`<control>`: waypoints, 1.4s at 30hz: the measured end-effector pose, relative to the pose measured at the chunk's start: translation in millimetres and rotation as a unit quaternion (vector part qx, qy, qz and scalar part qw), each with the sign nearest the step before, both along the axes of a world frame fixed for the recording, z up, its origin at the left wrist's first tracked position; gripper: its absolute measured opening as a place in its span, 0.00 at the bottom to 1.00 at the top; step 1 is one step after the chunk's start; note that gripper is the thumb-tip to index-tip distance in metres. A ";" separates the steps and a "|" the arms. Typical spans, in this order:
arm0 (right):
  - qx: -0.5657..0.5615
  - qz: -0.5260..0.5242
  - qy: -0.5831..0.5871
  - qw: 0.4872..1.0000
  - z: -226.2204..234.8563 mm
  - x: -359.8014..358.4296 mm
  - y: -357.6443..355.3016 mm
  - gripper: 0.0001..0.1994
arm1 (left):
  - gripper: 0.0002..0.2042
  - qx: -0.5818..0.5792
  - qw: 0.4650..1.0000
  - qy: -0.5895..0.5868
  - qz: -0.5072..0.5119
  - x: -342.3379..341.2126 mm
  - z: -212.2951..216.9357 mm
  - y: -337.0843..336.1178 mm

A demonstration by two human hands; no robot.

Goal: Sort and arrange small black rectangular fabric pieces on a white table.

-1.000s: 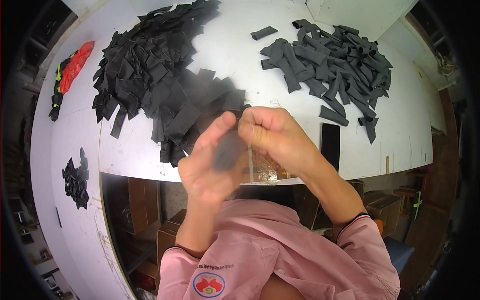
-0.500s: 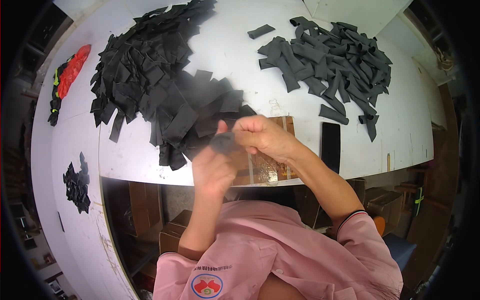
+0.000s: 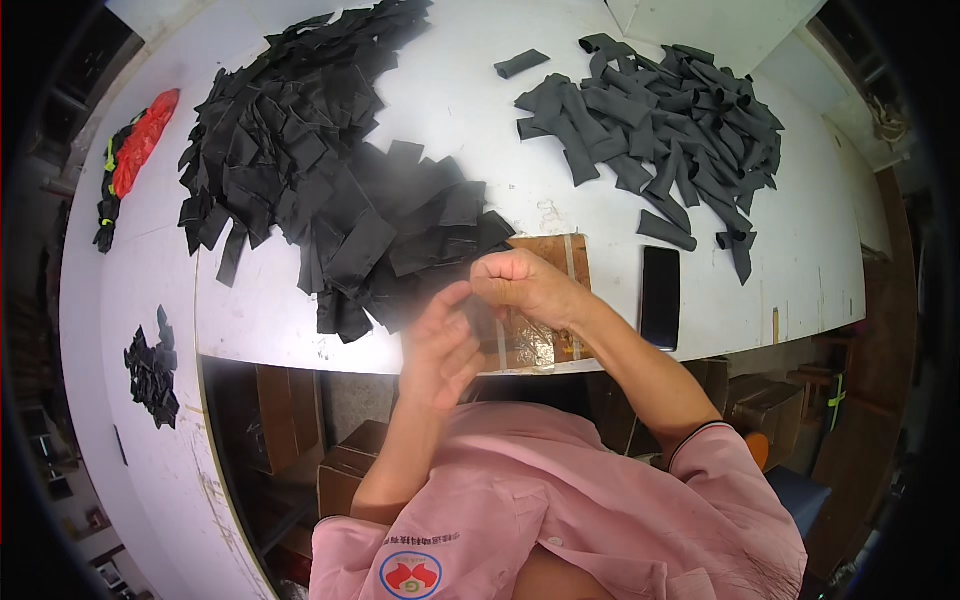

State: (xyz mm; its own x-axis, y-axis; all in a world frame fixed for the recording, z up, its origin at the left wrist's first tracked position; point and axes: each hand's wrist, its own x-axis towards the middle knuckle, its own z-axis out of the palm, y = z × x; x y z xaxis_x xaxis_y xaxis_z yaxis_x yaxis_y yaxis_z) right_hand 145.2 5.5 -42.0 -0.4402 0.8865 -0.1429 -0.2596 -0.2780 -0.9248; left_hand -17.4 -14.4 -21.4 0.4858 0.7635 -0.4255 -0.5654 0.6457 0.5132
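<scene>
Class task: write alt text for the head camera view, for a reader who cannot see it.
A person in a pink shirt holds both hands together over a white table's near edge, the right hand fisted and the left hand open beside it. One pile of black fabric strips lies ahead on the left, a grey pile on the right.

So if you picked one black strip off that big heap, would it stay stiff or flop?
Probably flop: the strips in the big heap lie bent, draped over each other. Likely light, being thin and flat. Pushed, they would probably slide and bunch, not roll.

Bare white table [image 3: 470, 120] runs between the left black strip pile [image 3: 320, 180] and right pile [image 3: 660, 120].
</scene>
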 end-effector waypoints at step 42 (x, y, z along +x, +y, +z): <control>0.415 -0.173 -0.489 0.747 11.6 -9.3 -27.0 0.10 | 0.08 0.367 0.888 0.277 -0.007 17.8 14.2 22.6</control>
State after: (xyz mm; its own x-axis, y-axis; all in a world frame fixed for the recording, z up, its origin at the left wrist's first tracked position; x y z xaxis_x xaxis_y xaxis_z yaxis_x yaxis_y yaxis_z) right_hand 135.9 -21.5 -30.4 -0.2096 0.8848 0.4162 0.7307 0.4245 -0.5347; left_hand 0.3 8.2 -7.3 0.3686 0.9295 0.0075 -0.0899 0.0277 0.9956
